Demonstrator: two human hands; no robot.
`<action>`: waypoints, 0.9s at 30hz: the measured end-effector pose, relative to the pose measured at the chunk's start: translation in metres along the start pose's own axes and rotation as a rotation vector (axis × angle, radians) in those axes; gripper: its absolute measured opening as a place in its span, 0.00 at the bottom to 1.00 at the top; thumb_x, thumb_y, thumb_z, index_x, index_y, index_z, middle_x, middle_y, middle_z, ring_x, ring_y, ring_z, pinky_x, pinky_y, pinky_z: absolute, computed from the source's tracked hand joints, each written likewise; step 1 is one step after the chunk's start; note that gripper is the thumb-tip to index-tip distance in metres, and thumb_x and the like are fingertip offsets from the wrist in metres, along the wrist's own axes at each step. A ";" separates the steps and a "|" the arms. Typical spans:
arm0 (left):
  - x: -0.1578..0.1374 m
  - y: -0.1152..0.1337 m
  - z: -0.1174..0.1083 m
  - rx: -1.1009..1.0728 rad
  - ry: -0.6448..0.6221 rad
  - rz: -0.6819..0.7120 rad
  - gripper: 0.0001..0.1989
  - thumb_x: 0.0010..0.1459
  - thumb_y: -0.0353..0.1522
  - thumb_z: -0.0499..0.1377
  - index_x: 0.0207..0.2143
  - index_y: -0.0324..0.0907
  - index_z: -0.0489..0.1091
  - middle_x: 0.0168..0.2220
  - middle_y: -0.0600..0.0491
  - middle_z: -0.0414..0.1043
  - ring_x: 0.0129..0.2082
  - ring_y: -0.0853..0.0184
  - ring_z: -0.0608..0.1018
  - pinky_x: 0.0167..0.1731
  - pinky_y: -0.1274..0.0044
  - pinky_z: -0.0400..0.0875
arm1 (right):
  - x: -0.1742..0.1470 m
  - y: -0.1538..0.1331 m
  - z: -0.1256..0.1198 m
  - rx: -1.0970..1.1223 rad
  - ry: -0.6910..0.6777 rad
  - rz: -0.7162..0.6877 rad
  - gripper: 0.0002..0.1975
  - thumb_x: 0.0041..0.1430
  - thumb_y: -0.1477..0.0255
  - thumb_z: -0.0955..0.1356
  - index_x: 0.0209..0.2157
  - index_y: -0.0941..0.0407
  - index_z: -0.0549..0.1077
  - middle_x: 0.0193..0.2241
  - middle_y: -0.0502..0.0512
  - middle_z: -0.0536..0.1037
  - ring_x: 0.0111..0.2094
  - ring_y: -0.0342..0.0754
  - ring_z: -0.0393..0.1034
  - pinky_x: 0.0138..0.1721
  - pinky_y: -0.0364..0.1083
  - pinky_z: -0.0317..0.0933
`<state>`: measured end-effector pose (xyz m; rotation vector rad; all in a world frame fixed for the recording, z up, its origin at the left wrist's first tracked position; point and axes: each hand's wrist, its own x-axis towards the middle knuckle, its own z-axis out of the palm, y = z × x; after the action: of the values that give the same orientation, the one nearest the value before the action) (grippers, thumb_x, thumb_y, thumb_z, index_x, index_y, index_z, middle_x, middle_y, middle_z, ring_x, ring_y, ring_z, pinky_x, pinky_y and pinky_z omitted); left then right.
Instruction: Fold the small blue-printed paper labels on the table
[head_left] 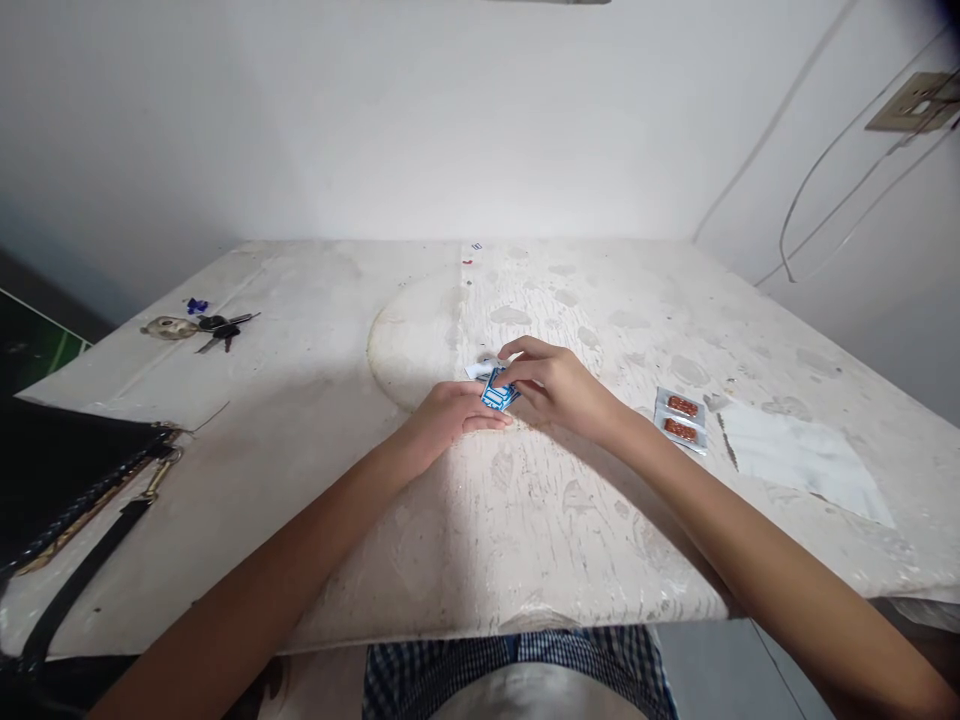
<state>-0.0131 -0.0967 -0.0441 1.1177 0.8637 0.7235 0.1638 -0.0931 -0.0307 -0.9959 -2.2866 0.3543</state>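
Observation:
A small blue-and-white packet (496, 395) is between my two hands, low over the middle of the table. My left hand (454, 412) reaches in from the left, with the packet's near edge between its fingers and thumb. From the right, my right hand (555, 382) bends over the packet, its fingertips closed on the top and right edge. A bit of white and silvery material (478, 370) shows just behind the packet; whether it is joined to it I cannot tell. My fingers cover part of the packet.
On the right lie a silver blister pack (681, 420) with two reddish-brown tablets and a white cloth or paper (802, 455). Keys (221, 327) are at the far left, near a black bag (82, 470) with a strap. Cables (787, 240) hang from a wall socket (916, 102).

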 end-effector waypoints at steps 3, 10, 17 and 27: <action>0.001 -0.003 -0.001 -0.036 0.005 0.031 0.07 0.51 0.31 0.57 0.29 0.35 0.71 0.27 0.49 0.74 0.35 0.63 0.77 0.45 0.69 0.69 | 0.000 -0.002 0.001 -0.004 -0.012 0.008 0.16 0.54 0.82 0.59 0.34 0.57 0.76 0.43 0.58 0.68 0.27 0.39 0.65 0.31 0.43 0.59; 0.005 0.002 -0.010 0.013 0.253 0.113 0.06 0.51 0.30 0.57 0.26 0.36 0.71 0.27 0.51 0.75 0.34 0.68 0.77 0.45 0.75 0.69 | 0.001 0.004 0.006 -0.003 0.173 0.152 0.19 0.53 0.83 0.57 0.43 0.59 0.71 0.41 0.59 0.69 0.38 0.46 0.66 0.38 0.45 0.59; 0.007 0.016 -0.029 -0.096 0.445 0.257 0.06 0.51 0.26 0.56 0.23 0.36 0.70 0.27 0.51 0.74 0.33 0.70 0.76 0.43 0.78 0.70 | -0.004 0.003 0.016 -0.173 -0.172 0.113 0.12 0.55 0.72 0.64 0.42 0.60 0.69 0.37 0.59 0.70 0.39 0.50 0.62 0.39 0.46 0.56; 0.009 0.009 -0.025 -0.077 0.396 0.215 0.08 0.52 0.26 0.56 0.22 0.35 0.70 0.26 0.51 0.73 0.33 0.70 0.76 0.43 0.77 0.70 | -0.003 -0.003 0.024 -0.422 -0.160 0.054 0.13 0.61 0.74 0.58 0.45 0.63 0.66 0.35 0.61 0.71 0.35 0.49 0.61 0.34 0.46 0.54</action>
<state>-0.0312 -0.0753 -0.0425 1.0235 1.0457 1.1741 0.1488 -0.0972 -0.0491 -1.2759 -2.5437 -0.0357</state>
